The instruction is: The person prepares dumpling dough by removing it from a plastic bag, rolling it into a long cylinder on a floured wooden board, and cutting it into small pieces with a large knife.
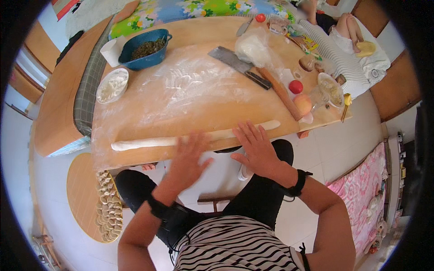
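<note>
Lengthwise, your dough rope [149, 143] lies along the near edge of the table [217, 115]. Your right hand [254, 147] lies flat on it, fingers apart; your blurred left hand [191, 159] is spread there, contact unclear. Bare room spans the table's floured middle; cleaver [228, 58] and rolling pin [281, 94] bound its right, a white bowl [112, 86] its left.

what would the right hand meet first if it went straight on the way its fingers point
Past the dough rope it overlaps, the right hand would probably meet the cleaver first, across floured tabletop; its height is unclear.
</note>
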`<state>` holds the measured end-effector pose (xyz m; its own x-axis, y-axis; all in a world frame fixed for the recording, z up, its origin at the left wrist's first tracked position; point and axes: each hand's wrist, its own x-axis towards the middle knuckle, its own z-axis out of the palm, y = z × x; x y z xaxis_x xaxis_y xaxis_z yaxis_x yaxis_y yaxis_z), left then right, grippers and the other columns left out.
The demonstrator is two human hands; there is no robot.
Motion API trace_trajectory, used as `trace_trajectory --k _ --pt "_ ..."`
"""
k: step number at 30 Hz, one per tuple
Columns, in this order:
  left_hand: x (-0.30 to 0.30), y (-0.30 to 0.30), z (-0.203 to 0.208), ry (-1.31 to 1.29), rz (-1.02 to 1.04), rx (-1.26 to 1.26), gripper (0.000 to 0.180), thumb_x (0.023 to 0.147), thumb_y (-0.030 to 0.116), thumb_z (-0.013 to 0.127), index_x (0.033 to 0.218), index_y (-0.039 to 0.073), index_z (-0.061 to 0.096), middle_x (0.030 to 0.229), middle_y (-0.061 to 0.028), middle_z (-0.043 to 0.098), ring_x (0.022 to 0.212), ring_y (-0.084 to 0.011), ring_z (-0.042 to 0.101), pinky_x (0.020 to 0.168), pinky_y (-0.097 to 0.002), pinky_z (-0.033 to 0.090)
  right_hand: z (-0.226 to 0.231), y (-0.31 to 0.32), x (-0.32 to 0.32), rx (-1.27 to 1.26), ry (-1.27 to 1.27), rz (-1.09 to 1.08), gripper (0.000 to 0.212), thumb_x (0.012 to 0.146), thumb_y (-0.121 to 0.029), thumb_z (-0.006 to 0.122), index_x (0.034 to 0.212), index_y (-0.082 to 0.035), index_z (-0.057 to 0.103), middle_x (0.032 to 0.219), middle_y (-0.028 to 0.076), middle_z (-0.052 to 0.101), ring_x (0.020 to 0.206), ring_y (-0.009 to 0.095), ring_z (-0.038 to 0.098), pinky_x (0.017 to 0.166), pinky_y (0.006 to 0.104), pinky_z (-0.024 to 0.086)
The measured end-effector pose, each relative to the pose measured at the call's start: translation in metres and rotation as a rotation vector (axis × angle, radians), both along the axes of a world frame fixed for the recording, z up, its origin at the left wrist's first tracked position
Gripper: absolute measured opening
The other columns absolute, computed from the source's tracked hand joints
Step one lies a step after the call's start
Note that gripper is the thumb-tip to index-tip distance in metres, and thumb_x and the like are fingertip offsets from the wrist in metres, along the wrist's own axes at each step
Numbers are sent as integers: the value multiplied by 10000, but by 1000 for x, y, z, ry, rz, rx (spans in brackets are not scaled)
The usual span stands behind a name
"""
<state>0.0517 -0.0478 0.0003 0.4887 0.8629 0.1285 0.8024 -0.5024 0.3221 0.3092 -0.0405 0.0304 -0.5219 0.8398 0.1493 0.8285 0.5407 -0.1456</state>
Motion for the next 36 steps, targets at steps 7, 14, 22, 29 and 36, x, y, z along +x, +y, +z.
trace_trajectory --k 7,14,22,29,36 --pt "24 90 -6 138 118 237 663 954 461 447 1478 87 288 1545 -153 251 1426 -366 218 1123 -603 146 -20 97 42 150 -72 -64 612 942 -415 482 1419 -52 358 1475 185 337 1378 398 273 1122 572 179" --pt "-10 66 -1 211 107 66 643 932 442 498 1466 122 337 1542 -148 261 1433 -371 196 1128 -597 141 -16 72 47 -67 -20 -40 650 926 -429 507 1430 -53 342 1476 190 334 1386 400 261 1121 574 182" --pt "-31 38 -3 196 174 63 639 931 457 496 1471 154 340 1543 -160 258 1423 -402 206 1114 -621 141 -23 47 71 54 -30 30 679 912 -485 505 1402 -32 378 1428 213 386 1349 411 317 1113 558 214" --pt "-60 125 -15 123 498 89 608 959 454 451 1466 135 339 1530 -154 290 1416 -376 241 1113 -614 163 -39 145 47 370 -66 -61 652 916 -468 509 1386 -30 394 1403 218 404 1328 408 335 1092 573 233" --pt "-75 -6 19 171 209 -71 626 936 446 493 1461 136 351 1539 -145 276 1432 -376 200 1113 -613 159 3 5 79 -139 -64 -12 673 935 -471 485 1419 -25 344 1477 203 328 1377 422 259 1122 565 181"
